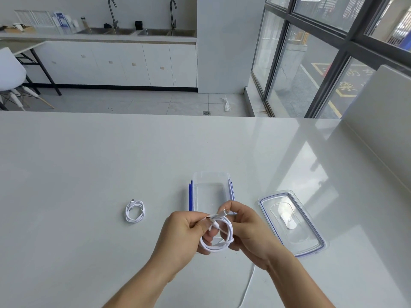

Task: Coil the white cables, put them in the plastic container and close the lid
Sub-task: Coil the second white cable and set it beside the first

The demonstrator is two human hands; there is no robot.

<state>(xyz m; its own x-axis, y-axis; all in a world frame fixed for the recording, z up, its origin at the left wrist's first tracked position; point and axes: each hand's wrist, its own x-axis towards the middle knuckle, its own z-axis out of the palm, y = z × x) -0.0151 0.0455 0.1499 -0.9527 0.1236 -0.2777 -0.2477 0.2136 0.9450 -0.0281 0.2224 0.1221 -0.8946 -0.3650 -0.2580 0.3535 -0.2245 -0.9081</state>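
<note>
Your left hand (184,232) and right hand (251,232) meet just above the near part of the white surface (89,163), both working one white cable (219,235). It is wound into a small loop that hangs between your palms. The fingers (201,224) of your left hand are pinched together on the cable near one plug end, and the fingers of your right hand are closed on the loop and the plug tip at its top. A loose tail of the same cable (249,283) trails down from under your right wrist across the surface towards the bottom edge of the view.

Just beyond your hands sits the plastic container (210,190), open, clear-walled with blue clips on its long sides; your knuckles hide its near rim, and what shows of its inside holds nothing. Its lid (291,221) lies flat on the surface to the right of the container, apart from it and close to your right hand. To the left, well apart from your hands, a second white cable (135,211) lies already coiled on the surface.

Past the far edge of the surface you see a tiled floor, white cabinets with sinks and two taps (142,14), and a large window (333,52) on the right.
</note>
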